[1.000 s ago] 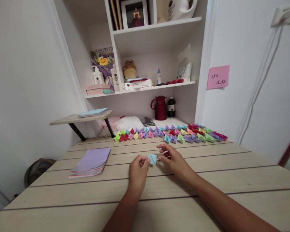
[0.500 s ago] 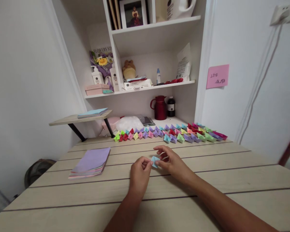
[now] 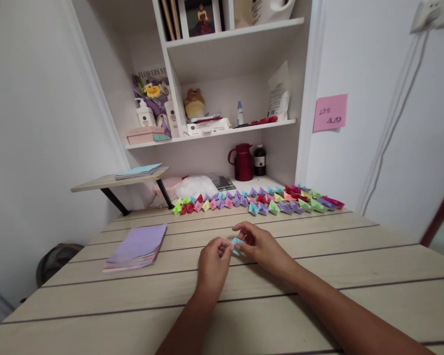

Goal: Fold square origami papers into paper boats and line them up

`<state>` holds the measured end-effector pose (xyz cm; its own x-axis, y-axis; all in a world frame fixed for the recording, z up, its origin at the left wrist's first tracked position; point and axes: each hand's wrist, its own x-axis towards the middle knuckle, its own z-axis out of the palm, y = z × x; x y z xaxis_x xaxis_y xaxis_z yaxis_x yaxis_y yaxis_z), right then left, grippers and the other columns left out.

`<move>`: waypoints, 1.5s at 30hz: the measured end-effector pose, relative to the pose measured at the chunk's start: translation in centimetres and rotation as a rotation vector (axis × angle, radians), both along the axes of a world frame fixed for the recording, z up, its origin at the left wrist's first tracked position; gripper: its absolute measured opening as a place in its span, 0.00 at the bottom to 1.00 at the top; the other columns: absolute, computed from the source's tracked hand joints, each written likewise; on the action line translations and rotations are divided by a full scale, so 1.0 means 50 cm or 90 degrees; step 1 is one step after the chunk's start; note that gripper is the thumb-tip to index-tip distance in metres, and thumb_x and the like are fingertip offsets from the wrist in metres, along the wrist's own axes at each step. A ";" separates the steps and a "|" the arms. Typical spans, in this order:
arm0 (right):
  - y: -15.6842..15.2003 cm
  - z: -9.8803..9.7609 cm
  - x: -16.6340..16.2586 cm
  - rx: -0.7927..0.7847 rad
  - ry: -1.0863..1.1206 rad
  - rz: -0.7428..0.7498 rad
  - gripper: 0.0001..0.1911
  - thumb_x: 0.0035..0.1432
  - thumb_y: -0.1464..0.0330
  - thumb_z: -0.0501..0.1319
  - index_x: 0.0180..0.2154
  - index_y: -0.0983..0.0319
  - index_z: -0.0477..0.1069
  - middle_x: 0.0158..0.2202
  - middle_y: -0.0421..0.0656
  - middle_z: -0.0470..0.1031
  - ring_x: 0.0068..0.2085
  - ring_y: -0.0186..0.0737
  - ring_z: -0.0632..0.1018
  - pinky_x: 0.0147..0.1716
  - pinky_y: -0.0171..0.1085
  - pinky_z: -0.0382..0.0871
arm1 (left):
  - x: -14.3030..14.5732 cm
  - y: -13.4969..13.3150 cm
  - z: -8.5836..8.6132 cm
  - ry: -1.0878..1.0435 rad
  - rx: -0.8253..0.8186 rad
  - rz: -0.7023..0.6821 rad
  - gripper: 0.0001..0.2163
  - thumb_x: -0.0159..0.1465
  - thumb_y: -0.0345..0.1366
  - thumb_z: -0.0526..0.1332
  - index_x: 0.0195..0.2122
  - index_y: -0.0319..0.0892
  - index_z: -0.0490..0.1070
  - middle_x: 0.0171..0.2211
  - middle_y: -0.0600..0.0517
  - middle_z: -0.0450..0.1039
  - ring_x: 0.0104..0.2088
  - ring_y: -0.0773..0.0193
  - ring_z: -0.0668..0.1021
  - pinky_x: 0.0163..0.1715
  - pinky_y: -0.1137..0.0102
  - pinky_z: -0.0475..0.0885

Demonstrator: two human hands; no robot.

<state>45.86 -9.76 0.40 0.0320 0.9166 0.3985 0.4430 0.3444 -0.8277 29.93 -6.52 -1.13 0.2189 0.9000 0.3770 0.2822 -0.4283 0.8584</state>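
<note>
A small light-blue folded paper is held just above the middle of the table, pinched from both sides. My left hand grips its left edge between thumb and fingertips. On the other side my right hand pinches it with the thumb and a finger, the index finger raised and curved over it. Part of the paper is hidden behind the fingers. Beyond the hands, rows of colourful folded paper boats line the table's far edge.
A stack of square paper, purple on top, lies at the left. A small raised shelf carries more blue sheets. Behind the boats are a red jug and a dark bottle. A pink note sticks to the wall.
The camera view has shifted slightly. My right fingers have come a little closer around the light-blue paper, covering more of it; both hands still hold it in the same place.
</note>
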 end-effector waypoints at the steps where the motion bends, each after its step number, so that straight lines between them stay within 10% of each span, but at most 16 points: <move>1: 0.001 -0.001 0.001 0.004 -0.001 -0.007 0.17 0.50 0.70 0.62 0.44 0.58 0.69 0.33 0.39 0.71 0.31 0.36 0.71 0.32 0.35 0.66 | 0.000 -0.001 0.000 0.000 -0.001 0.000 0.05 0.55 0.37 0.62 0.24 0.44 0.73 0.22 0.54 0.73 0.24 0.64 0.72 0.26 0.73 0.63; 25: 0.011 -0.016 0.028 -0.053 -0.042 0.020 0.13 0.41 0.75 0.63 0.33 0.59 0.74 0.29 0.37 0.74 0.29 0.36 0.71 0.28 0.33 0.63 | -0.004 0.003 -0.016 0.065 0.020 -0.043 0.04 0.52 0.28 0.63 0.28 0.44 0.74 0.30 0.54 0.71 0.27 0.67 0.72 0.31 0.72 0.66; 45: 0.033 -0.020 0.042 -0.124 0.248 0.017 0.09 0.41 0.66 0.68 0.25 0.62 0.71 0.19 0.35 0.69 0.22 0.31 0.67 0.23 0.32 0.59 | -0.005 0.004 -0.013 0.013 0.008 -0.028 0.09 0.55 0.29 0.61 0.38 0.43 0.72 0.28 0.54 0.71 0.26 0.67 0.71 0.29 0.72 0.65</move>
<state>47.98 -8.11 -0.60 0.1210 0.9760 0.1810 0.0784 0.1723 -0.9819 29.70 -6.30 -1.77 0.2662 0.8842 0.3839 0.2805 -0.4520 0.8468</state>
